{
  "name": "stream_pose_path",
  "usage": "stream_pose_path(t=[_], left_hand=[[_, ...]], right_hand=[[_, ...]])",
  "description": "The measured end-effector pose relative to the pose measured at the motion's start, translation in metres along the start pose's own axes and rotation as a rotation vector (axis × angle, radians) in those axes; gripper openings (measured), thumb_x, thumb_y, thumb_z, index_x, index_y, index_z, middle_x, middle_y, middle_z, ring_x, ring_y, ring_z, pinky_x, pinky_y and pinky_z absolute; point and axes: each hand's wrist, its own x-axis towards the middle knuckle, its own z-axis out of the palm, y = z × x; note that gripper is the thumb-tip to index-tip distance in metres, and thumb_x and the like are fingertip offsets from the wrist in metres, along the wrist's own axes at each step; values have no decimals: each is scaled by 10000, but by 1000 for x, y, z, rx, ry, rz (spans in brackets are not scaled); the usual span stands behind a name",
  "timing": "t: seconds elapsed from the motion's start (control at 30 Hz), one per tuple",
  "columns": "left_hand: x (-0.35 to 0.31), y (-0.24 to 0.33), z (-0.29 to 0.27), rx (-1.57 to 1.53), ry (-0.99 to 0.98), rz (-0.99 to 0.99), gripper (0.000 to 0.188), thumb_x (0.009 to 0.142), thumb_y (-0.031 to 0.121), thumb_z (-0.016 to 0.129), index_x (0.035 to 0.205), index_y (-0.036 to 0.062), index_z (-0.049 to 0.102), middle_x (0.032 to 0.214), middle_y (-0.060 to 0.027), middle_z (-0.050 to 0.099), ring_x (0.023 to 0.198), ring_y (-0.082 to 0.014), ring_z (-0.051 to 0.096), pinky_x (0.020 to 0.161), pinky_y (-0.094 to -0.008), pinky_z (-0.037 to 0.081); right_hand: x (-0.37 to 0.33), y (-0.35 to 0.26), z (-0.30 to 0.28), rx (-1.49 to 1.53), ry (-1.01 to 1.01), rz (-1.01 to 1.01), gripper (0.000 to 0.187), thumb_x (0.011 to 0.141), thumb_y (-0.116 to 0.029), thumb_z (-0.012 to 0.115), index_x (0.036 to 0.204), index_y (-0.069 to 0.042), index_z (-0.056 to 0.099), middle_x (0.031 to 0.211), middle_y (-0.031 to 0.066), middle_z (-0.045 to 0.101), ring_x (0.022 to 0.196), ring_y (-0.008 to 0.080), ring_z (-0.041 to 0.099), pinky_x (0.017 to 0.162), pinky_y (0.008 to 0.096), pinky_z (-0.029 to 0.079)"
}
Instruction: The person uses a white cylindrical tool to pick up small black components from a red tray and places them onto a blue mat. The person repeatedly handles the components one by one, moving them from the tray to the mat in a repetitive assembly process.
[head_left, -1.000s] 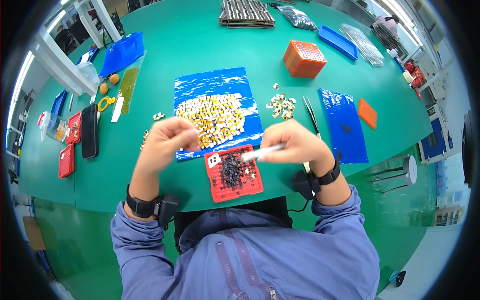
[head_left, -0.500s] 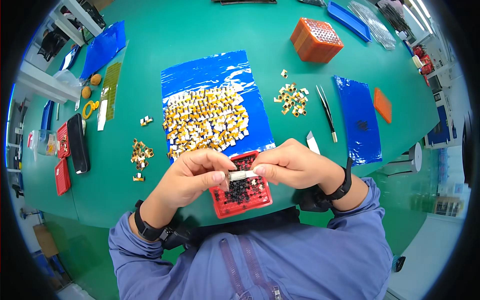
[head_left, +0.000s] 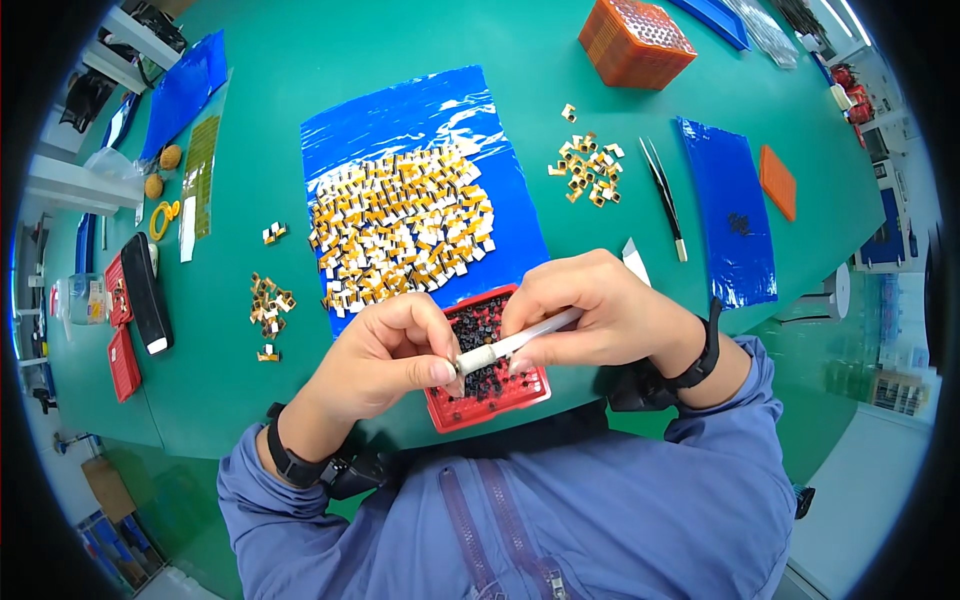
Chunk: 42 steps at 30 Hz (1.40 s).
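Note:
My right hand (head_left: 600, 310) grips a white stick-like tool (head_left: 532, 334) whose lower end is wrapped in pale tape. At that wrapped end, the thumb and fingertips of my left hand (head_left: 390, 350) are pinched together; a small piece there is mostly hidden. Both hands are above a red tray (head_left: 492, 411) strewn with tiny black parts (head_left: 488, 384). Just beyond, a dense spread of small white, gold and black pieces (head_left: 400, 225) lies on a blue sheet (head_left: 400, 105).
Small gold pieces lie in one pile (head_left: 588, 168) on the right and another (head_left: 268, 305) on the left. Tweezers (head_left: 664, 200), a second blue sheet (head_left: 730, 260) and an orange block (head_left: 777, 183) are at right. An orange box (head_left: 630, 50) stands behind; a black case (head_left: 146, 295) is at left.
The tool has tilted, its far end now rising up to the right. My right hand has turned and moved slightly farther off, its fingers more apart along the tool. The whole view has shifted a little.

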Motion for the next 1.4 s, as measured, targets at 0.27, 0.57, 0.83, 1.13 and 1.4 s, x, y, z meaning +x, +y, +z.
stream_pose_path(t=[0.27, 0.57, 0.83, 1.13, 1.4], left_hand=[[0, 0, 0, 61, 14, -6, 106, 834, 35, 652, 851, 24, 547, 798, -52, 608, 734, -120, 620, 670, -251, 505], [-1, 0, 1, 88, 14, -10, 98, 829, 37, 661, 849, 25, 565, 803, -44, 610, 737, -105, 605, 675, -236, 491], [-3, 0, 2, 127, 21, 1, 93, 820, 31, 671, 849, 20, 583, 814, -44, 617, 745, -99, 602, 674, -231, 486], [-3, 1, 4, 169, 17, 2, 89, 815, 23, 674, 852, 17, 594, 820, -38, 618, 747, -87, 592, 663, -224, 474], [-3, 2, 7, 196, 41, -24, 88, 810, 23, 680, 844, 24, 599, 813, -29, 613, 727, -77, 582, 643, -209, 459]], right_hand=[[0, -4, -4, -42, -68, 33, 121, 856, -142, 642, 851, -23, 618, 605, 42, 563, 507, 131, 494, 484, 272, 383], [-3, -2, -4, 60, -50, 108, 132, 827, -131, 680, 836, -24, 604, 625, 30, 572, 537, 95, 508, 489, 246, 387], [-3, -2, -8, 15, -124, 98, 114, 855, -138, 641, 868, -27, 615, 634, 42, 579, 557, 113, 524, 512, 257, 403], [-4, -1, -7, 7, -128, 96, 87, 842, -91, 641, 840, -5, 628, 672, 60, 603, 587, 126, 570, 519, 265, 419], [-5, -2, -8, -12, -186, 156, 131, 817, -140, 680, 812, -24, 618, 651, 46, 584, 546, 129, 537, 498, 266, 403]])
